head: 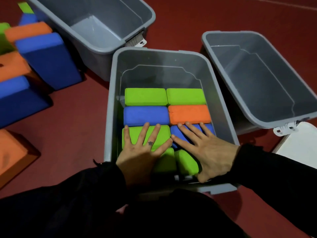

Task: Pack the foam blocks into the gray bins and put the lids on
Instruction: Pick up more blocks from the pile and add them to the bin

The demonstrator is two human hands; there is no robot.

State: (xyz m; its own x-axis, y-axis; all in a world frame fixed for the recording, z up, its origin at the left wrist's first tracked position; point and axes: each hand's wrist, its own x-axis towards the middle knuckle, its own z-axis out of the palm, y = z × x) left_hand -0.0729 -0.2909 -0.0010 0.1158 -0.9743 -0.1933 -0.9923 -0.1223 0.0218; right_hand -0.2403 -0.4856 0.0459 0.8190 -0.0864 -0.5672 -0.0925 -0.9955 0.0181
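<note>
A gray bin [111, 103] in front of me holds several foam blocks set in two columns: two green ones [145, 96] at the far end, then a blue [145, 115] and an orange [189, 114]. My left hand [142, 148] lies flat with spread fingers on a green block [135, 136]. My right hand [204, 150] lies flat on a blue block [181, 135], its thumb against a tilted green block [187, 163] at the near end. Another green block [165, 162] stands beside that one.
Two empty gray bins stand on the red floor, one at the back left [96, 24], one at the right [257, 74]. Loose blue [49, 57] and orange [15, 155] foam blocks are piled at the left. A white lid [298, 143] lies at the right edge.
</note>
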